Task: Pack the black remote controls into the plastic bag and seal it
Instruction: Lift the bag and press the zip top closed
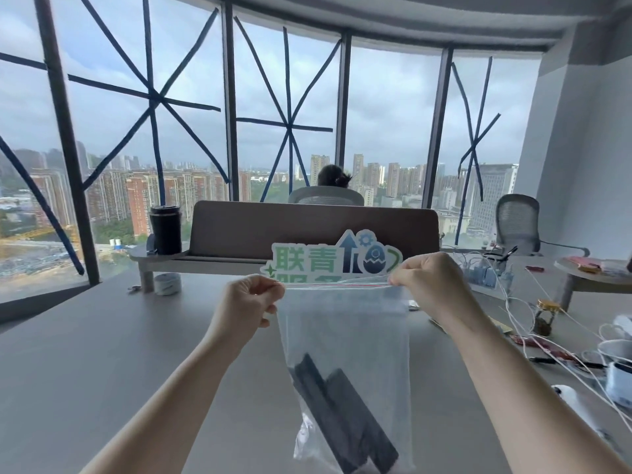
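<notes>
**Clear bag held up by its top corners, remotes inside**

At far left, taped blue crosses mark the tall windows [150, 97], and a dark tumbler [165, 229] stands on a low riser shelf [160, 260] at the back of the grey counter [102, 354]. A roll of pale tape [167, 283] sits on the counter just below that shelf.

The left hand [248, 302] is closed in a pinch on the upper left corner of the plastic bag [345, 323], fingers curled and thumb pressed against the zip strip. The bag hangs in the air above the counter, stretched flat between both hands, with a thin red line running along its top edge. Low in the bag, the black remote controls [345, 415] lie slanted side by side, their lower ends resting toward the bottom right corner. Whether the zip strip is pressed fully closed along its length cannot be told.

Behind the bag stands a green and blue cut-out sign [328, 258], and beyond it a brown divider panel [307, 227] with a seated person's head above it.

The right hand [432, 282] is closed in the same pinch on the upper right corner of the bag. Further right, white cables [519, 302] trail across the counter past a small jar with a gold lid [546, 318], and a grey mesh chair [516, 224] stands near the wall.
</notes>
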### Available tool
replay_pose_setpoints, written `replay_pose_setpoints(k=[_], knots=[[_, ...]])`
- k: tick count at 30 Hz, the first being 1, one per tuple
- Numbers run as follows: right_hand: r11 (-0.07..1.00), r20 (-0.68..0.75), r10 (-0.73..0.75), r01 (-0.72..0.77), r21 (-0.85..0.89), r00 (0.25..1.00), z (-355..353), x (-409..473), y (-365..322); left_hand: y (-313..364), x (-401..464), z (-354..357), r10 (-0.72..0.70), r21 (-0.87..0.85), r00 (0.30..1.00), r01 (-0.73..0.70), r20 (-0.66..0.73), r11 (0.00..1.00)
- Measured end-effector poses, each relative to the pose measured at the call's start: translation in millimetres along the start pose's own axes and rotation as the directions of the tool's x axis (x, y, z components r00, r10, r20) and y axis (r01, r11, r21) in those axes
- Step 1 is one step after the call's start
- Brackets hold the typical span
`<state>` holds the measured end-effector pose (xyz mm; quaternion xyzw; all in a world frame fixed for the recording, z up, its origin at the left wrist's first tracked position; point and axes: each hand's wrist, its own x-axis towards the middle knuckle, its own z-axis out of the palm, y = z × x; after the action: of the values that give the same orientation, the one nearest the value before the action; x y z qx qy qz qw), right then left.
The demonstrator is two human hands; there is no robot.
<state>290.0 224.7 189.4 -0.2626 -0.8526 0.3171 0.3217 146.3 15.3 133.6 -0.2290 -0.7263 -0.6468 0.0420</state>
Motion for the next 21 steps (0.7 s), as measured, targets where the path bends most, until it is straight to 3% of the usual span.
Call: replay_pose_setpoints(k=[2, 3, 5, 7, 11, 21], knots=[[0.957, -0.053, -0.077, 0.059, -0.285, 0.996, -8, -8, -5, 13, -3, 9, 0.023, -0.033, 0.999, -0.022, 0.023, 0.999], [0.934, -0.038, -0.166, 0.145, -0.326, 0.985, -9, -13, -11, 19, -5, 13, 0.037, -0.039, 0.998, -0.035, 0.044, 0.999], [0.893, 0.097, -0.332, 0.346, -0.287, 0.938, -5, -19, -23, 32, -7, 22, 0.072, -0.029, 0.993, -0.069, 0.096, 0.997], [0.872, 0.228, -0.393, 0.44, -0.214, 0.891, 7, -18, -34, 41, -8, 28, 0.108, -0.011, 0.984, -0.107, 0.144, 0.994], [0.891, 0.227, -0.41, 0.441, -0.106, 0.884, 19, -6, -39, 49, -8, 29, 0.137, -0.018, 0.977, -0.136, 0.164, 0.991], [0.893, 0.258, -0.421, 0.447, -0.047, 0.87, 20, 0, -42, 50, -9, 31, 0.117, -0.027, 0.976, -0.114, 0.186, 0.993]])
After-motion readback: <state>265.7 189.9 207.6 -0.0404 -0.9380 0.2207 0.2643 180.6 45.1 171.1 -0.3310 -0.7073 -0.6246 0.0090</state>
